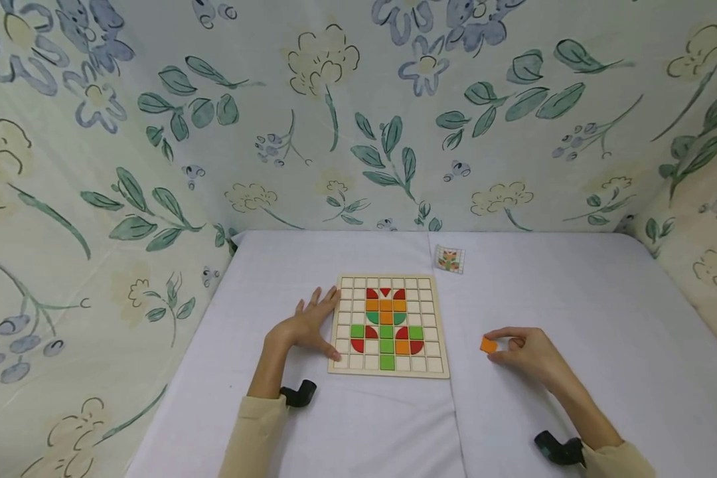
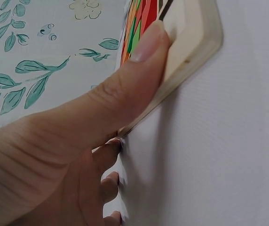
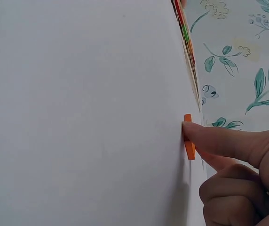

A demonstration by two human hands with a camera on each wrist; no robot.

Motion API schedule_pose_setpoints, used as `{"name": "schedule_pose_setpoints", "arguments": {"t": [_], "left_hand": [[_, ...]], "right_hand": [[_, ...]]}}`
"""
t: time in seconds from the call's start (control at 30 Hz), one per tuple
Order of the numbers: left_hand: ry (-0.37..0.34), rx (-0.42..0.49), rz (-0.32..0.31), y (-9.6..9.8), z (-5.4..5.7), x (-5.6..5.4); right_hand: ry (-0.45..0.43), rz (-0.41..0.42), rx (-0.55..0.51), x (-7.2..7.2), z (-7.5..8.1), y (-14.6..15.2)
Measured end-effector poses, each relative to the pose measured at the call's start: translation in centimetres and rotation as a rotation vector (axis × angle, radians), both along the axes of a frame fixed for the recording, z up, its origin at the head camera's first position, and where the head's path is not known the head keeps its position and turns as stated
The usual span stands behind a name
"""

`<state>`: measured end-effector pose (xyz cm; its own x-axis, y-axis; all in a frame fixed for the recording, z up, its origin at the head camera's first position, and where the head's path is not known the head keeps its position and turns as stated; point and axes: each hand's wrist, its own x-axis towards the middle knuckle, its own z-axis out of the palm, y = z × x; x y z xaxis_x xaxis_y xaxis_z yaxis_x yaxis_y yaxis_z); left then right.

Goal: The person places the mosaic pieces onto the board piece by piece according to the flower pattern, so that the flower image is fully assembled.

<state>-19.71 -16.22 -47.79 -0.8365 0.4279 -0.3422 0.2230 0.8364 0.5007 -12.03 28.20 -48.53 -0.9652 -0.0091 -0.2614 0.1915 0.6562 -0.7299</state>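
Observation:
A wooden grid board [image 1: 346, 318] lies on the white table, with red, orange and green tiles set in a flower-like pattern. At the board's left edge, my left hand [image 1: 308, 325] rests with fingers spread. Its thumb [image 2: 148, 49] presses on the board's rim in the left wrist view. Over to the right of the board, my right hand [image 1: 528, 355] pinches an orange square tile [image 1: 488, 344] between thumb and fingertip. The tile [image 3: 189, 141] appears edge-on in the right wrist view, close to the cloth.
Behind the board's right corner lies a small picture card [image 1: 450, 259] with a similar pattern. White cloth [image 1: 346, 431] covers the table, with a seam running along it. Flower-printed fabric [image 1: 334, 133] hangs at the back and sides.

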Motion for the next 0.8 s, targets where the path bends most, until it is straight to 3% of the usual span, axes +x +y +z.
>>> {"name": "schedule_pose_setpoints", "arguments": {"t": [0.37, 0.8], "left_hand": [[-0.005, 0.009, 0.007, 0.0, -0.1, 0.0], [-0.003, 0.006, -0.004, -0.2, -0.1, 0.1]], "right_hand": [[-0.023, -0.018, 0.007, -0.2, 0.1, 0.5], [-0.023, 0.031, 0.036, -0.9, 0.2, -0.6]]}}
